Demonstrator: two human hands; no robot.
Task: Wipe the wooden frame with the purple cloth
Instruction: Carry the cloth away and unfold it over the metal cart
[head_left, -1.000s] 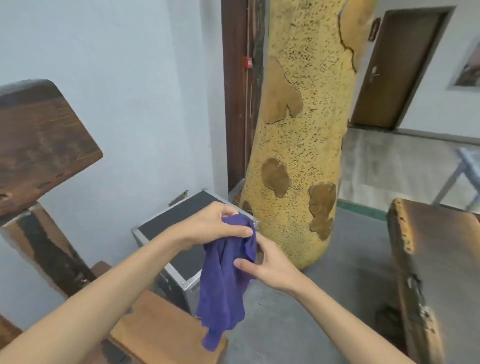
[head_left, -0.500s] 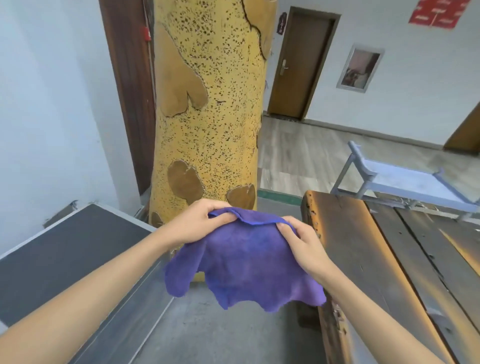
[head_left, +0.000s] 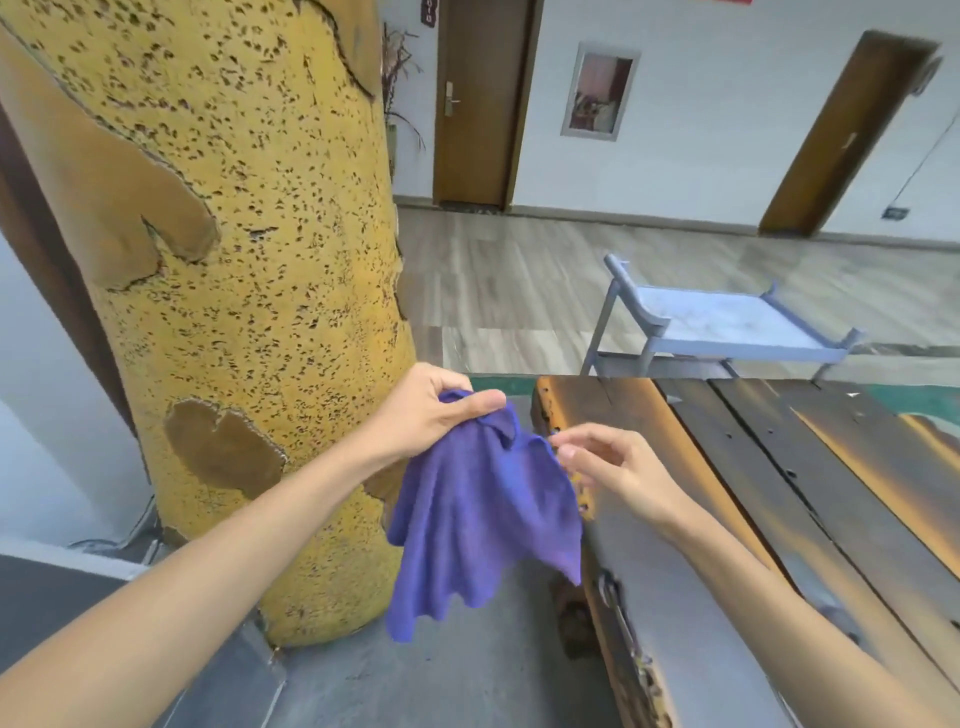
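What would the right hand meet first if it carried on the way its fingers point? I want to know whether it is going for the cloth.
Probably the purple cloth: the right hand points left at its upper edge, fingertips right beside it. The left hand pinches the cloth just beyond. Depth is unclear.

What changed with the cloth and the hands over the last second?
The purple cloth, bunched a second ago, was spread between both hands, then the right hand let go; it now hangs from the left hand, which still pinches its top edge. No wiping yet.
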